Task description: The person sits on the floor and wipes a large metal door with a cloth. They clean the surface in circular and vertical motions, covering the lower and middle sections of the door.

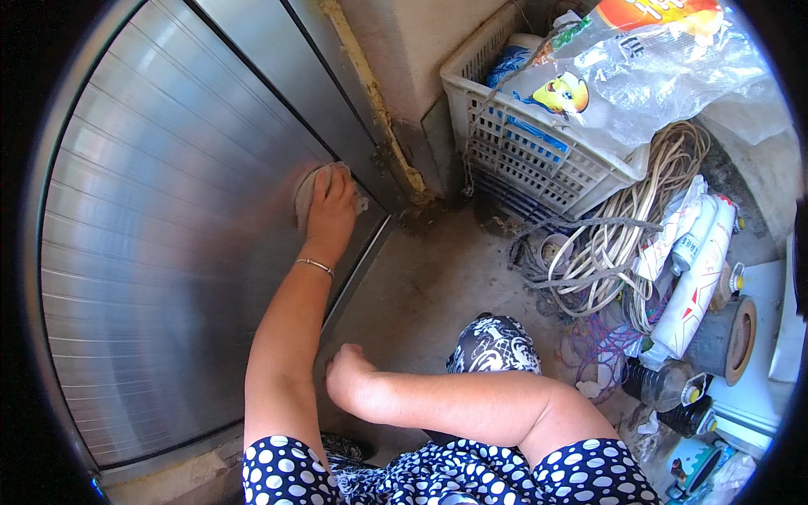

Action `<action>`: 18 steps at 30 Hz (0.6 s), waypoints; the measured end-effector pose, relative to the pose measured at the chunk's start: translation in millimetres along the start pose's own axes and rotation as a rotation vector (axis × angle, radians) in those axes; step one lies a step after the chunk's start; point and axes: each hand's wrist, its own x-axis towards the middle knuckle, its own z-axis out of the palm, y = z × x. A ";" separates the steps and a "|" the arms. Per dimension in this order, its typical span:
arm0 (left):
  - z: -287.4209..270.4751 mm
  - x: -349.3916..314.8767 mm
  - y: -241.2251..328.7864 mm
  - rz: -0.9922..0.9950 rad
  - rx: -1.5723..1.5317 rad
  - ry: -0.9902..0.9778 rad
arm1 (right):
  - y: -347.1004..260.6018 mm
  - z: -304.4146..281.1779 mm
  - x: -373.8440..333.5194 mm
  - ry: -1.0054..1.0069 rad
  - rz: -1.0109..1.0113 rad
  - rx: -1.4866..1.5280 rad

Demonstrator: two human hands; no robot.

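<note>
Left hand's (332, 210) fingers held a beige-grey cloth (305, 202) against the ribbed silver metal door (160, 219); right hand (349, 380) curled, contents unclear! I couldn't tell wiped from unwiped.

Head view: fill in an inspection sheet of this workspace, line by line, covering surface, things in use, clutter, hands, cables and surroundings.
Surface: metal panel, shiny, with grooved lines.
Things in use: grey cloth, against the panel near its right edge.
Clutter: pale plastic crate with a printed plastic bag over it; dark bottle among oddments at right.
Hands: left hand presses the cloth; right hand is off the panel, fingers mostly hidden.
Cables: coiled pale cord beside the crate; electrical or not, cannot tell.
Surroundings: floor, grey, dark-stained near the wall.
</note>
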 end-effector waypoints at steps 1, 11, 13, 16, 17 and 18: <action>4.4 -1.4 1.5 -0.022 0.001 0.039 | -0.7 -0.8 -0.4 0.003 0.006 0.003; -14.4 -2.1 -12.3 -0.016 -0.092 -0.030 | 3.9 -4.2 5.1 -0.007 0.003 0.022; -35.5 -1.9 -33.4 -0.069 -0.086 0.095 | 5.2 -5.0 3.9 0.021 -0.022 0.034; -83.5 -0.3 -68.4 -0.164 -0.022 0.146 | 5.4 -3.5 7.0 0.046 0.015 0.041; -97.9 -1.0 -80.5 -0.173 0.035 0.156 | 7.6 -4.9 4.7 0.061 0.017 0.033; -114.3 -4.7 -94.8 -0.184 0.097 0.163 | 7.8 -5.8 6.2 0.031 0.003 0.031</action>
